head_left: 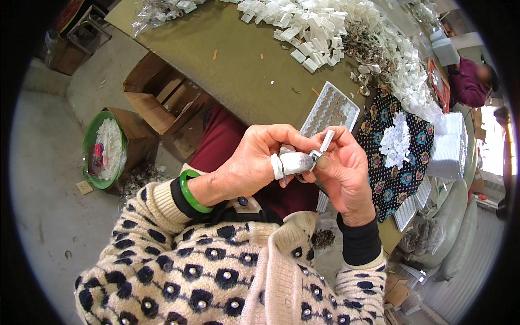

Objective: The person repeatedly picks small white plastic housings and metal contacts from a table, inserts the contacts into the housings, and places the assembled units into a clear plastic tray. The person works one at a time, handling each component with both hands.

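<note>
Both of my hands meet in front of my chest, their fingertips nearly touching. In my right hand (346, 172) a small white rectangular plastic piece (327, 140) is pinched, standing up between the fingers. My left hand (252, 160) is closed in a pinch around a small shiny metal part (314, 155), which touches the right fingertips. A white wrapping (292, 164), smudged grey at its tip, covers the left thumb. Just beyond the hands, a white tray (351, 115) of small round pieces lies on the olive table (244, 76).
White plastic pieces (311, 51) are heaped at the table's far side, beside tangled dark bits (362, 40). Patterned dark cloth (387, 181) bears white scraps (395, 141) at right. An open cardboard box (154, 111) and green basin (92, 138) stand left. Another person (469, 81) is far right.
</note>
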Motion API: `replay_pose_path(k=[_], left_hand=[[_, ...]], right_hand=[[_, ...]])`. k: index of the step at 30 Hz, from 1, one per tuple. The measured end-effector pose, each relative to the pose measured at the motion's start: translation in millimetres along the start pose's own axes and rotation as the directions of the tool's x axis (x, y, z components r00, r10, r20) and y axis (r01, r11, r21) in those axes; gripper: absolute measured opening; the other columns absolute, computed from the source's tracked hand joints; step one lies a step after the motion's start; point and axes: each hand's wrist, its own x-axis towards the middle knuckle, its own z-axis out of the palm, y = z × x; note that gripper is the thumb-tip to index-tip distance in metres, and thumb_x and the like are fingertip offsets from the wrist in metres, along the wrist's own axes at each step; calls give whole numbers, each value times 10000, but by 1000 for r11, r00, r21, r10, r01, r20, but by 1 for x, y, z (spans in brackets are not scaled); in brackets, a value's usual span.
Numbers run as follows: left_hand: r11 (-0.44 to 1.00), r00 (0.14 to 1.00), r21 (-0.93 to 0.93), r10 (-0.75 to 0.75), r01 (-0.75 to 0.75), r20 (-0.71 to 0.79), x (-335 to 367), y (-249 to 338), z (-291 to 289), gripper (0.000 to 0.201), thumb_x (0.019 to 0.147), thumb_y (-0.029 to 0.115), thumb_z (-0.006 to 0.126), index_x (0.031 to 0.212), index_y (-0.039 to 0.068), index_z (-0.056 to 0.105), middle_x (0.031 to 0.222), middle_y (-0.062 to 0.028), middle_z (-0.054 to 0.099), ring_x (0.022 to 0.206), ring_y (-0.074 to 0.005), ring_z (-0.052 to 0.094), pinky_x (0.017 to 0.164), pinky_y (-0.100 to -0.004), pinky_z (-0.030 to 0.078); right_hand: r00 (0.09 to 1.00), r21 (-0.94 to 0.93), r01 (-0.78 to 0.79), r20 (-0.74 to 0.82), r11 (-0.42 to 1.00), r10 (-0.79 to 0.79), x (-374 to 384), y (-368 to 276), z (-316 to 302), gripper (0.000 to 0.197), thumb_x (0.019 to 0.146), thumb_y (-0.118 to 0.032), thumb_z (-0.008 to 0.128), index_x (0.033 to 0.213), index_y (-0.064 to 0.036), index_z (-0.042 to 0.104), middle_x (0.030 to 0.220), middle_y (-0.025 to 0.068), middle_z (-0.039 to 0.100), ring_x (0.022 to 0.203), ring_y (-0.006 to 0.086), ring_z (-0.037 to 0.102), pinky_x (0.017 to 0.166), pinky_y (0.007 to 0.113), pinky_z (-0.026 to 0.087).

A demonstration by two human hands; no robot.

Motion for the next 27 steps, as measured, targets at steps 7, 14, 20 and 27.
replay_pose_path(k=[7,14,20,27], left_hand=[[994,994,24,-105,106,-31,2,-6,-7,197,934,106,674,1095,-2,635,961,-148,693,740,-155,692,501,-194,469],[946,993,-301,-118,116,11,1,-14,-4,247,943,162,673,1122,1,619,984,-206,700,787,-206,707,492,-204,468],[930,990,-339,-132,139,43,-1,-12,-1,280,944,189,674,1139,-3,614,980,-205,698,807,-215,711,489,-203,468],[934,988,-322,-146,154,48,-1,-11,3,244,947,168,666,1119,3,614,955,-169,697,661,-137,646,480,-202,461]], right_hand=[[984,-171,146,-78,974,-161,1,14,4,497,916,-6,665,1367,12,456,1165,111,617,1009,156,623,873,280,531],[867,-458,379,-127,804,-481,-1,15,4,227,936,-12,653,1158,32,644,1025,118,716,939,145,673,862,265,527],[783,-634,404,-133,659,-608,-7,20,11,180,934,5,655,1110,32,636,979,119,719,899,129,675,808,249,537],[692,-669,453,-153,589,-706,-11,34,19,123,923,35,650,1039,16,614,956,125,721,846,153,684,777,268,546]])
